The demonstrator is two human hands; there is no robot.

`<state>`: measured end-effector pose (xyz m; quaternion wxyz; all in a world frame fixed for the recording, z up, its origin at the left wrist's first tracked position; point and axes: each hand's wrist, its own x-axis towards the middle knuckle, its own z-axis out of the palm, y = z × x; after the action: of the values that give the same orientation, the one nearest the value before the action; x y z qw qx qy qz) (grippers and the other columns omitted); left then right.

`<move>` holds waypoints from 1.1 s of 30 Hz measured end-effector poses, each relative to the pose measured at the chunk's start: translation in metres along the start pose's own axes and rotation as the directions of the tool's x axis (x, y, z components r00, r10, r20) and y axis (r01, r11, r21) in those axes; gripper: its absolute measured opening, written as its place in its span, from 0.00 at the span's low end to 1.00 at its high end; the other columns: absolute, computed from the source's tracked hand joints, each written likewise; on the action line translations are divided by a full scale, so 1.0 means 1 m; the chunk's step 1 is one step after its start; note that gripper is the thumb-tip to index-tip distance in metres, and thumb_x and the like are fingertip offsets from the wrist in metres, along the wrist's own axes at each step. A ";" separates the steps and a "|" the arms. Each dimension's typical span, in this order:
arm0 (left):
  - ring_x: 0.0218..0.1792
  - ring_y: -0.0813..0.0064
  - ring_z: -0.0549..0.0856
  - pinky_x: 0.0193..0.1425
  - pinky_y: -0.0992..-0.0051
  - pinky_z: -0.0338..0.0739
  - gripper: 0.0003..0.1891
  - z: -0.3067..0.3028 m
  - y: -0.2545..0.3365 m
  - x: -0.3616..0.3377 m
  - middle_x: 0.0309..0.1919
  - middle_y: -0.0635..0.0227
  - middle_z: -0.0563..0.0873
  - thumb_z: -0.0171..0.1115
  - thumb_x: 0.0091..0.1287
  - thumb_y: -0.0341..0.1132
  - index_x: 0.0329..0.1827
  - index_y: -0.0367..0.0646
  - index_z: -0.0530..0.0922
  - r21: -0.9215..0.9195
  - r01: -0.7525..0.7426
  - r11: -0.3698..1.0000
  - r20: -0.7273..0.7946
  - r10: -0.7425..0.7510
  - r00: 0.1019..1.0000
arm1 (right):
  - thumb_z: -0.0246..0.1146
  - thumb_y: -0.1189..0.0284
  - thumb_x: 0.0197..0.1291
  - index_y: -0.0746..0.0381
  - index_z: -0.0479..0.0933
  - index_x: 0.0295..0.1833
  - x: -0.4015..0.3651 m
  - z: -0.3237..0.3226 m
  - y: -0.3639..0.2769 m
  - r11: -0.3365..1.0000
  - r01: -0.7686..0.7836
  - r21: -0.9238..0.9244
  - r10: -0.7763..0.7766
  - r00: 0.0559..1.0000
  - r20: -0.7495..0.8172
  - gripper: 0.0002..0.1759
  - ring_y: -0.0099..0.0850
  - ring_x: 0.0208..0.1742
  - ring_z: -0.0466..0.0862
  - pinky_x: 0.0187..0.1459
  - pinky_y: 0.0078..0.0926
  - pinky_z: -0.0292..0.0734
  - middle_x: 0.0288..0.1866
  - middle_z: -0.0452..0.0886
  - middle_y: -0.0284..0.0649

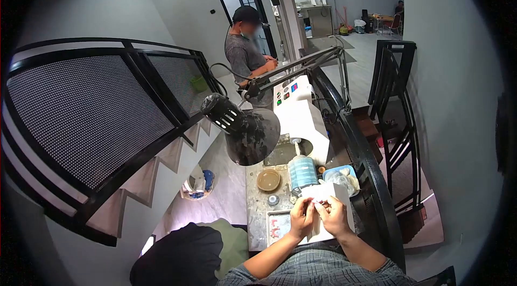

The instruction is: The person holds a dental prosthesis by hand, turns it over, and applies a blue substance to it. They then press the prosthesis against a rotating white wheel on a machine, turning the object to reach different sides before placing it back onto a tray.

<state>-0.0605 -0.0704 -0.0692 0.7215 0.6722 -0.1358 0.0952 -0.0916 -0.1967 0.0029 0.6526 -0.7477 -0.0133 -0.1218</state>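
One small pale piece (318, 201), too covered by fingers to name: holding it between left hand (301, 218) and right hand (335, 216), with each grip pinched onto it, above a white sheet or board (319, 235). Just left, on the worktop (257, 205): a shallow tray (268, 227) of pinkish-red bits (276, 228). Ahead: a blue cylinder (303, 173) on a white machine (301, 121), with a brown bowl (269, 180) to its left and a blue tub (349, 168) to its right. Higher: a black lamp (253, 135). Beyond: a standing person (243, 54).

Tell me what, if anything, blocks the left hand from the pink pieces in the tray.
Nothing visible does: the tray lies beside the left hand, open on top, with the pink pieces uncovered. The small round object sits beyond the tray, not between.
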 end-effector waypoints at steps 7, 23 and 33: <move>0.40 0.74 0.85 0.48 0.74 0.80 0.07 0.002 0.006 -0.001 0.39 0.60 0.86 0.58 0.73 0.25 0.51 0.34 0.79 0.012 0.004 1.000 0.006 -0.004 1.000 | 0.64 0.78 0.67 0.70 0.80 0.44 0.000 -0.001 0.003 1.000 -0.018 0.008 0.018 1.000 0.002 0.06 0.26 0.38 0.87 0.38 0.23 0.83 0.39 0.84 0.43; 0.42 0.75 0.85 0.49 0.75 0.80 0.08 0.001 0.008 -0.002 0.40 0.61 0.86 0.57 0.73 0.24 0.52 0.34 0.78 -0.016 -0.006 1.000 0.016 0.007 1.000 | 0.64 0.79 0.66 0.71 0.79 0.43 -0.001 0.000 0.011 1.000 0.026 -0.003 -0.026 1.000 -0.005 0.05 0.26 0.37 0.87 0.36 0.22 0.83 0.38 0.84 0.43; 0.42 0.76 0.86 0.48 0.75 0.81 0.08 0.000 0.007 -0.002 0.40 0.61 0.86 0.57 0.73 0.24 0.52 0.34 0.78 -0.019 0.007 1.000 0.015 -0.006 1.000 | 0.64 0.79 0.66 0.71 0.79 0.42 0.000 0.000 0.003 1.000 0.000 -0.011 0.000 1.000 0.000 0.05 0.25 0.37 0.87 0.36 0.22 0.82 0.38 0.84 0.43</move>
<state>-0.0647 -0.0702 -0.0628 0.7271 0.6665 -0.1400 0.0865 -0.0914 -0.1976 -0.0005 0.6483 -0.7514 -0.0123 -0.1219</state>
